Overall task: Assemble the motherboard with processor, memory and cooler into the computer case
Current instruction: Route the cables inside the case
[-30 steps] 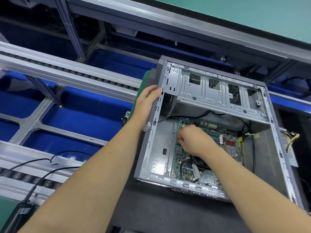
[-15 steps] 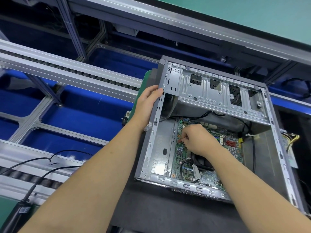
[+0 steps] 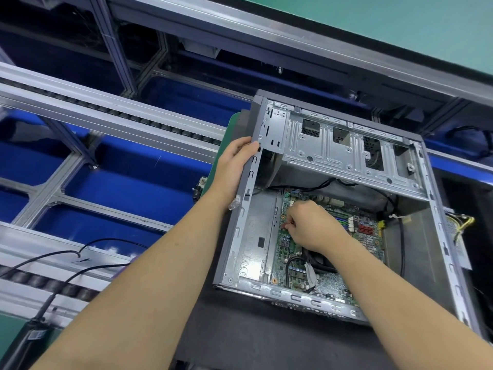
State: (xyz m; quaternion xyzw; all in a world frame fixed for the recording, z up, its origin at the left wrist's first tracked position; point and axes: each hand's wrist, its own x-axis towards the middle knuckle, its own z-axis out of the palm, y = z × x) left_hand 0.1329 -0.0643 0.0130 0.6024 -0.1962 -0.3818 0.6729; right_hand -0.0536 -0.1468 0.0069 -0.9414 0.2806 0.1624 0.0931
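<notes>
A grey computer case (image 3: 293, 296) lies open on its side. The green motherboard (image 3: 368, 236) sits on the case floor, with memory sticks (image 3: 341, 216) at its far side and a black cooler (image 3: 317, 260) partly hidden by my right wrist. My left hand (image 3: 234, 169) grips the case's left wall, thumb over the rim. My right hand (image 3: 312, 225) is inside the case, its fingers curled and pinching a small part against the board's left edge. What the part is stays hidden by the fingertips.
The silver drive cage (image 3: 346, 153) spans the far end of the case. A black mat (image 3: 266, 329) lies under the case. Roller conveyor rails (image 3: 106, 113) run on the left. A black tool with a cable (image 3: 29, 335) sits at bottom left. Yellow-black wires (image 3: 464, 225) hang outside the right wall.
My right hand's fingertips have shifted slightly toward me along the board's left edge. My left hand has stayed on the case wall.
</notes>
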